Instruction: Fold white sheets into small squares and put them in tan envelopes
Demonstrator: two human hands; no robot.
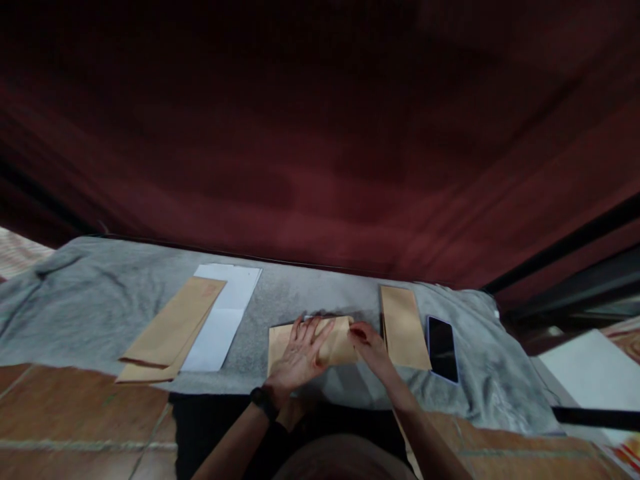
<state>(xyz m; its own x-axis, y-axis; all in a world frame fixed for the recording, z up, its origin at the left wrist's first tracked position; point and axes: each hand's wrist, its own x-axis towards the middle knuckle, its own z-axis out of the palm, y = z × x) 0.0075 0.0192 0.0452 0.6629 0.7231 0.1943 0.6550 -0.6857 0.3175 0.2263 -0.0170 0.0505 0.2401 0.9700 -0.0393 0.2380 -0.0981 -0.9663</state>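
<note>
A brown paper envelope [336,341] lies crosswise on the grey cloth in front of me. My left hand [300,353], a dark watch on its wrist, rests flat on it with the fingers spread. At the envelope's right end, my right hand [369,345] has its fingers bent together on the edge and flap. The fingertips are small and dim in this view. Just to the right of that hand lies a stack of brown envelopes [404,327]. A thin strip of white shows along the far edge of the envelope under my left hand.
More brown envelopes [173,323] lie at the left, partly over white paper sheets [231,310]. A phone [443,350] with a dark screen sits at the right on the grey cloth [100,293]. A dark red fabric surface [320,200] rises behind. Tiled floor [90,420] shows in front.
</note>
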